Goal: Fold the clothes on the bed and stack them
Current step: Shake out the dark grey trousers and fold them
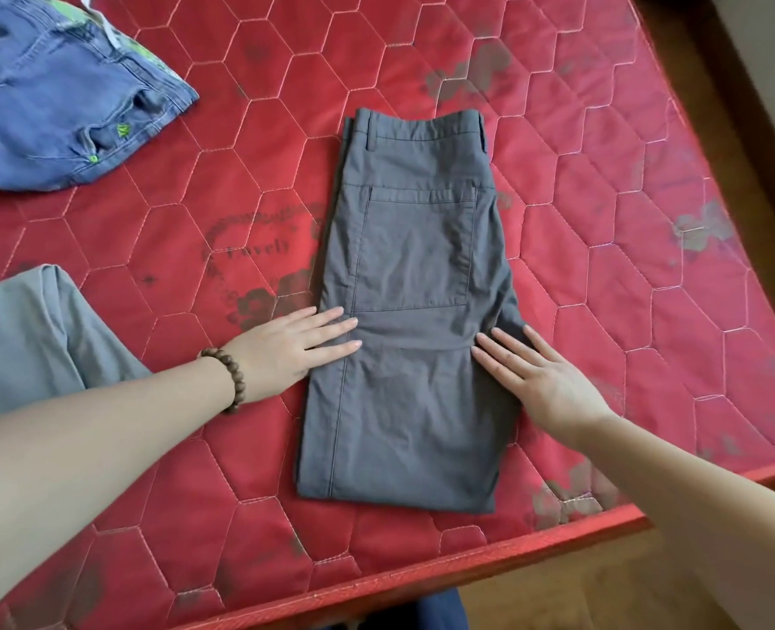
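Both flat, fingers straight — left hand (285,350) and right hand (540,379) press the soft, limp grey trousers (413,311) between them; grip the hem fold.

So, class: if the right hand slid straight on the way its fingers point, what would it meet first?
The right hand points up and left across the grey trousers, which its fingers already touch. It would probably meet the back pocket first.

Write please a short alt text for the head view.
Both hands, left hand and right hand, lie flat on folded grey trousers on a red quilted mattress. Blue jeans lie far left, and a light grey garment near left.
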Demonstrator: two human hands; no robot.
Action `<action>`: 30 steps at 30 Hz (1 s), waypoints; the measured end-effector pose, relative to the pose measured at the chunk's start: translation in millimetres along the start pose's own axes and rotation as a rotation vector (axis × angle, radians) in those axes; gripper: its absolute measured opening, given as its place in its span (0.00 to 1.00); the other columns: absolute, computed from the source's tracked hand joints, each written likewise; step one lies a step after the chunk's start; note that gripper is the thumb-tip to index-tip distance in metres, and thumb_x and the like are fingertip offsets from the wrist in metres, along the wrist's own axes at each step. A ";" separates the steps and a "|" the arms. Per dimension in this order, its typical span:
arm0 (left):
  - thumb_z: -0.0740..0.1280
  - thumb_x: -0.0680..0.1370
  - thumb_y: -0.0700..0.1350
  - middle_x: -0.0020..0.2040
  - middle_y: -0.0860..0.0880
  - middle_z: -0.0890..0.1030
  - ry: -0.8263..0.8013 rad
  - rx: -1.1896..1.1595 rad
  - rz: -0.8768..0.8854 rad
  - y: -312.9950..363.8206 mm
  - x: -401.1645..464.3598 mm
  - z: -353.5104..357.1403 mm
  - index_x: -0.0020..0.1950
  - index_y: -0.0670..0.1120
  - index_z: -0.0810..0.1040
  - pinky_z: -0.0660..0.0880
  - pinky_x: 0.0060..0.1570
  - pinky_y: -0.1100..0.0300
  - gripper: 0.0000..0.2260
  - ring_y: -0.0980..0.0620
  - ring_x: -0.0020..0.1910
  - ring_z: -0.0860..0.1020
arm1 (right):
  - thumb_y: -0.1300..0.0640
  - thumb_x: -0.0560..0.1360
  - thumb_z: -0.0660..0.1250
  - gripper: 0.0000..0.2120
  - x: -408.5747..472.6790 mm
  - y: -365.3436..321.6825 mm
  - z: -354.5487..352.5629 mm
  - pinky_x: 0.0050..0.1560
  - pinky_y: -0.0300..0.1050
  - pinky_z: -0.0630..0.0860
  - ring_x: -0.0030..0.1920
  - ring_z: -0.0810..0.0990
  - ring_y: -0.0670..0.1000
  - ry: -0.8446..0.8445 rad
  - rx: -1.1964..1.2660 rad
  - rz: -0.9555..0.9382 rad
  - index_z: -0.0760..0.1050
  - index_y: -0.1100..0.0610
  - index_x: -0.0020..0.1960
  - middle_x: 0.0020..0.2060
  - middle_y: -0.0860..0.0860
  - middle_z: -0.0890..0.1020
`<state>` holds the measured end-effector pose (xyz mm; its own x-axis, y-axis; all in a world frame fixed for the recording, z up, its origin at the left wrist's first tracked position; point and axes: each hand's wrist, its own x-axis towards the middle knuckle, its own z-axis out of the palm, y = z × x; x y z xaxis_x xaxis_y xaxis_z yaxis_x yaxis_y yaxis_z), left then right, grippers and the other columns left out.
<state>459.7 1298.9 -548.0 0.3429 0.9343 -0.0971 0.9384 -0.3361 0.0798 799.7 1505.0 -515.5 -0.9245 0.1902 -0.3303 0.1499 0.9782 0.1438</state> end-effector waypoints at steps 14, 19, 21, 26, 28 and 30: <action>0.56 0.79 0.50 0.77 0.51 0.60 -0.115 0.047 0.083 -21.3 4.3 -21.1 0.77 0.57 0.57 0.59 0.71 0.43 0.26 0.50 0.75 0.60 | 0.66 0.66 0.56 0.44 6.8 4.4 -0.2 0.73 0.66 0.52 0.76 0.56 0.59 -0.012 0.036 -0.102 0.52 0.39 0.77 0.77 0.53 0.56; 0.53 0.70 0.40 0.69 0.52 0.73 -0.004 -0.097 -0.050 -3.7 14.7 -16.1 0.70 0.56 0.71 0.64 0.63 0.47 0.29 0.48 0.66 0.72 | 0.64 0.70 0.49 0.36 11.6 -0.3 -3.5 0.73 0.62 0.51 0.76 0.56 0.55 -0.018 0.126 -0.071 0.58 0.42 0.76 0.76 0.51 0.58; 0.53 0.69 0.39 0.65 0.53 0.77 0.029 -0.176 -0.098 -2.9 19.9 -19.7 0.65 0.55 0.77 0.63 0.61 0.50 0.28 0.49 0.63 0.74 | 0.68 0.66 0.53 0.40 14.0 2.4 -7.7 0.74 0.60 0.49 0.76 0.56 0.53 -0.065 0.257 -0.071 0.60 0.42 0.75 0.76 0.49 0.59; 0.55 0.71 0.43 0.57 0.57 0.77 0.072 -0.665 -0.377 -14.7 42.6 -61.9 0.57 0.51 0.82 0.50 0.73 0.58 0.21 0.64 0.61 0.68 | 0.69 0.77 0.54 0.27 30.6 40.9 -82.8 0.73 0.35 0.54 0.71 0.63 0.39 -0.302 1.122 0.181 0.74 0.40 0.61 0.67 0.42 0.71; 0.59 0.71 0.51 0.50 0.60 0.80 0.036 -1.042 -0.576 -37.4 58.7 -88.0 0.52 0.45 0.82 0.59 0.66 0.72 0.18 0.73 0.50 0.73 | 0.70 0.79 0.56 0.20 45.4 68.7 -122.2 0.54 0.32 0.73 0.53 0.81 0.40 -0.324 1.440 0.317 0.81 0.51 0.53 0.51 0.44 0.84; 0.63 0.74 0.42 0.33 0.58 0.80 0.090 -1.374 -0.825 -62.0 80.3 -100.4 0.39 0.44 0.81 0.71 0.38 0.75 0.09 0.68 0.30 0.76 | 0.73 0.78 0.54 0.18 68.2 98.9 -125.9 0.34 0.33 0.75 0.31 0.81 0.41 -0.253 1.642 0.525 0.79 0.60 0.42 0.31 0.48 0.84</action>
<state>424.9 1406.7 -461.2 -0.2638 0.8178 -0.5114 0.0923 0.5492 0.8306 707.3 1604.2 -406.4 -0.6165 0.3385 -0.7108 0.7080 -0.1565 -0.6886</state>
